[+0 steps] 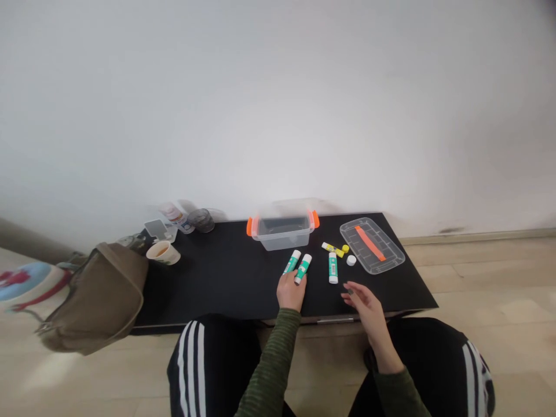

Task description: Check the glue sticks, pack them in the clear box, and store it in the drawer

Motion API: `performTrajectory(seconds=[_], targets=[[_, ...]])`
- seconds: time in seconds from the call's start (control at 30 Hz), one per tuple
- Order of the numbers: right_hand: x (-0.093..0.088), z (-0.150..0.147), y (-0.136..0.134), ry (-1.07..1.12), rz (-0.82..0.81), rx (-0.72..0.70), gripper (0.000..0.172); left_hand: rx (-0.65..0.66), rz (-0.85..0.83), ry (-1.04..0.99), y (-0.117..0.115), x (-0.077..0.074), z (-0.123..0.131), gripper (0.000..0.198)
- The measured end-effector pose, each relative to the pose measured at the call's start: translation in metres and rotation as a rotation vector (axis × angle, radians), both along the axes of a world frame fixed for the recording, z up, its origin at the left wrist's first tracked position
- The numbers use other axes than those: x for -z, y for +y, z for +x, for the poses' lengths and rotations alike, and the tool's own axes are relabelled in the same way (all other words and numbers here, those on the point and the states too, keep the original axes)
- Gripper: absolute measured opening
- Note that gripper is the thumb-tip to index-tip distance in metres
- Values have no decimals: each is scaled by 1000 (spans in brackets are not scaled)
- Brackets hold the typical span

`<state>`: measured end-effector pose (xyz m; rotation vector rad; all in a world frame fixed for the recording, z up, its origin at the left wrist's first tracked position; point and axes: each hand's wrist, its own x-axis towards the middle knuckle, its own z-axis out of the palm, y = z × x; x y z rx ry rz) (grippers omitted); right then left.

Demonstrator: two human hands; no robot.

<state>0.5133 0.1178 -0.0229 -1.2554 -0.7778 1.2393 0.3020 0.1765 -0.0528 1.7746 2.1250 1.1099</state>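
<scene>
My left hand (292, 291) is closed at the lower ends of two green-and-white glue sticks, near the table's front edge. The left glue stick (292, 262) and the right glue stick (303, 268) both point away from me; whether both are gripped I cannot tell. To the right lies a third green glue stick (333, 268). My right hand (362, 301) hovers near it with fingers loosely bent and apart, seemingly holding nothing. Beyond are a small yellow glue stick (332, 249), a yellow cap (345, 248) and a white cap (351, 260).
A clear plastic box (284, 240) with orange latches stands at the table's back, its lid (393, 249) lying at right. On the left are a paper cup (163, 253), a dark glass (202, 220), a white bottle (177, 217) and a brown bag (99, 295).
</scene>
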Motion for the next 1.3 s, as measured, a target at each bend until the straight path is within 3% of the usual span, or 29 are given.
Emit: performTrajectory(seconds=[0.27, 0.6, 0.8, 0.9, 1.03, 1.2, 1.3], targets=[[16, 2, 9, -13, 9, 34, 46, -72, 19, 204, 3, 4, 12, 20], [25, 9, 22, -83, 40, 107, 46, -46, 102, 331, 8, 2, 8, 12], [26, 25, 50, -357, 39, 181, 35, 44, 177, 281, 1, -2, 20, 16], [23, 32, 66, -591, 32, 195, 31, 163, 181, 188, -1, -4, 39, 20], [20, 33, 83, -842, 79, 193, 35, 315, 66, 80, 4, -5, 72, 21], [30, 30, 96, -970, 127, 126, 39, 264, -139, 106, 19, -5, 98, 44], [40, 29, 100, -1004, 142, 105, 40, 259, -227, 129, 24, -5, 99, 45]])
